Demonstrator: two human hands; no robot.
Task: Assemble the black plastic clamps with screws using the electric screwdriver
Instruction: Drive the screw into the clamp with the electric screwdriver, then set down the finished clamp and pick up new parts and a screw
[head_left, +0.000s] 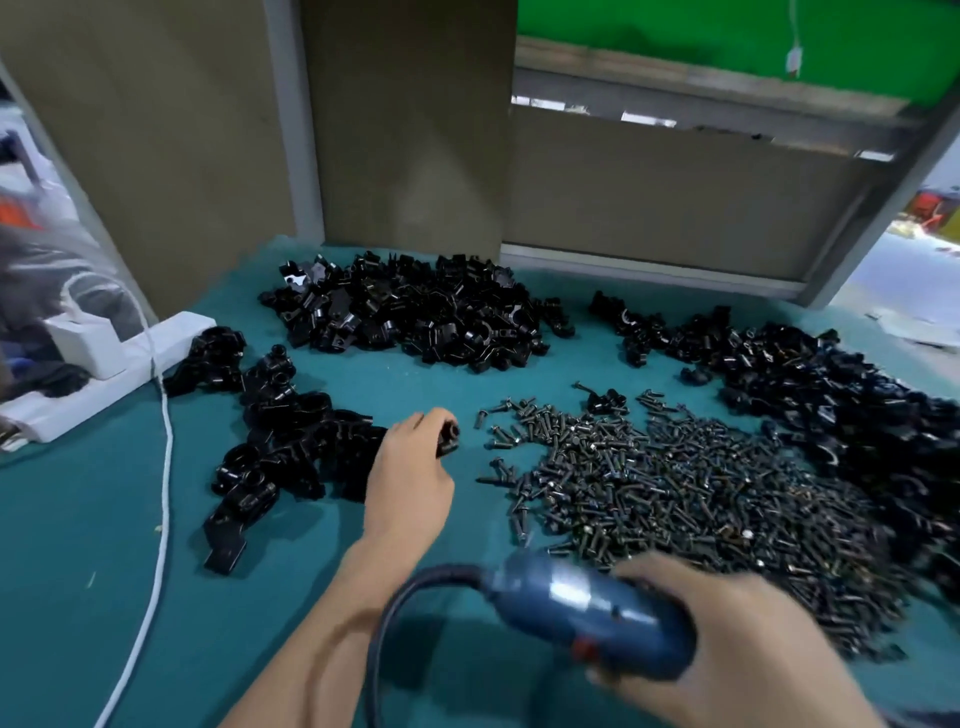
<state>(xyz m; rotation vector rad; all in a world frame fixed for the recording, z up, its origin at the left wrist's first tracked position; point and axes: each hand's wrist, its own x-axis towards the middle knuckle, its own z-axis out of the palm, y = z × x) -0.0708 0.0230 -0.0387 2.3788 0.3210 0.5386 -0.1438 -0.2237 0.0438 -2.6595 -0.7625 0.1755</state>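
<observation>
Black clamps (415, 312) lie heaped around dark loose screws (675, 493) — one clamp (448, 439) in the left hand (410, 470), the blue electric screwdriver (587, 605) in the right hand (737, 644).

Glossy black plastic clamps (415, 312), dark metal screws (675, 493)

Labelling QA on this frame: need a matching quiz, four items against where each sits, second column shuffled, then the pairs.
Items
1. electric screwdriver
2. screw heap
3. power strip
4. single clamp

Places
A. held in the left hand
B. at the left edge of the table
C. held in the right hand
D. loose on the table, right of the left hand

Pairs: 1-C, 2-D, 3-B, 4-A
</observation>
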